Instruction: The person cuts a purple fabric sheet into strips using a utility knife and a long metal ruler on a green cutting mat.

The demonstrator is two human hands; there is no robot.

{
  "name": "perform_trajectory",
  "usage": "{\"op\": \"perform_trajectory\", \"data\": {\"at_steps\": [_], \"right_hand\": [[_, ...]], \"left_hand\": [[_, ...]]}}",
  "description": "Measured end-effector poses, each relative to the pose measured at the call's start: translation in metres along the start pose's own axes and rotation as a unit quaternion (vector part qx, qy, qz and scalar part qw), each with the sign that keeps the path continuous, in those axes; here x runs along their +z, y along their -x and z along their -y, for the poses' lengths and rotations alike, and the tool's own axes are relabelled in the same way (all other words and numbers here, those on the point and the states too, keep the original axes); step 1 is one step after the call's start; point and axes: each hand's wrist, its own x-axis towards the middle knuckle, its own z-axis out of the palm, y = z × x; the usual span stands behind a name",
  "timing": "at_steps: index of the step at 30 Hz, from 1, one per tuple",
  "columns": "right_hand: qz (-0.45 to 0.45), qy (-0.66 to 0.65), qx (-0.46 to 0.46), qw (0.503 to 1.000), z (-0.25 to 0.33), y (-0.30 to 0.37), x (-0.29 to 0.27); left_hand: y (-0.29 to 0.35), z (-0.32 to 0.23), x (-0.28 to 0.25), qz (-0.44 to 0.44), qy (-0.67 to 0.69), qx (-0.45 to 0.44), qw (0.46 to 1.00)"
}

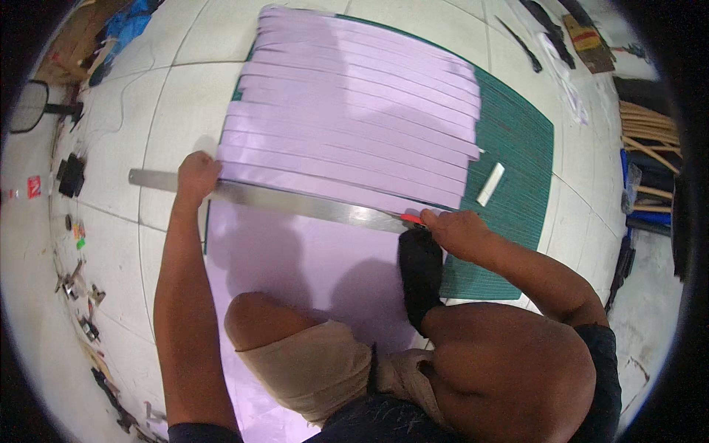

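A long metal ruler (295,202) lies across a lilac sheet (295,244) on the floor. My left hand (198,177) is closed on the ruler near its left end, just off the sheet's edge. With my right hand (454,230) I grip a red-bodied cutter knife (412,219) at the ruler's far right part; its blade is too small to make out. My foot in a black sock (419,269) presses close to the ruler's right end. Beyond the ruler, many narrow lilac strips (354,111) lie side by side, their left ends uneven.
A green cutting mat (517,148) lies under the strips, bearing a small white block (490,184). Tiled floor (177,96) surrounds it. At the left stand a fan (33,107) and scattered tools (81,295). Wooden sticks (648,125) are piled at the right wall.
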Motion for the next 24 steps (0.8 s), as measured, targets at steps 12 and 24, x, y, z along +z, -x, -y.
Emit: {"op": "perform_trajectory", "data": {"at_steps": [12,24], "right_hand": [[0.026,0.101,0.099,0.99,-0.112,0.089,0.071],[-0.318,-0.425,0.173,0.83,-0.077,0.023,0.109]], "left_hand": [[0.024,-0.01,0.014,-0.103,-0.007,0.033,0.994],[0.013,0.003,0.019,-0.08,0.038,-0.01,0.996]]}}
